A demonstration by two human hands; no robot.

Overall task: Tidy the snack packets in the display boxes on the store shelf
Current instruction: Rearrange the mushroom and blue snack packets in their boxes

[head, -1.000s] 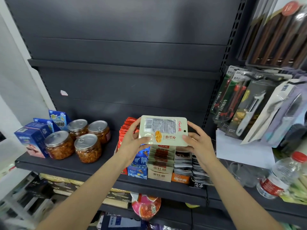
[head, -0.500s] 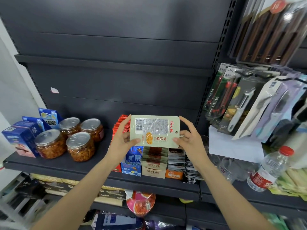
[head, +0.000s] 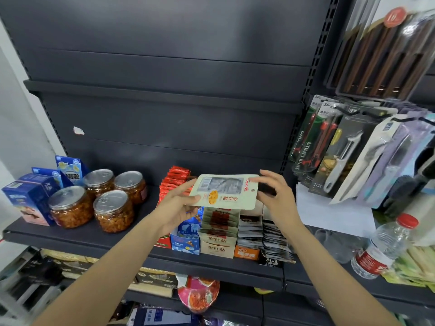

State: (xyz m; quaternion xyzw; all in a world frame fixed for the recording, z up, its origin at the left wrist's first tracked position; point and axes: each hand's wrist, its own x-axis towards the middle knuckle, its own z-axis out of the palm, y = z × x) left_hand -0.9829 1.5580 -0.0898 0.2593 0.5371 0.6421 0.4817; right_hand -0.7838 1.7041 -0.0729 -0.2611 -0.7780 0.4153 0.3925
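The packet (head: 224, 191) reads 金针菇, and so does the beige box (head: 217, 247) right below it. Right of the packet, a knife pack (head: 306, 151) says UTILITY KNIFE.

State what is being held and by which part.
A pale snack packet: the left hand pinches its left edge; the right hand touches its right end, fingers fairly straight.
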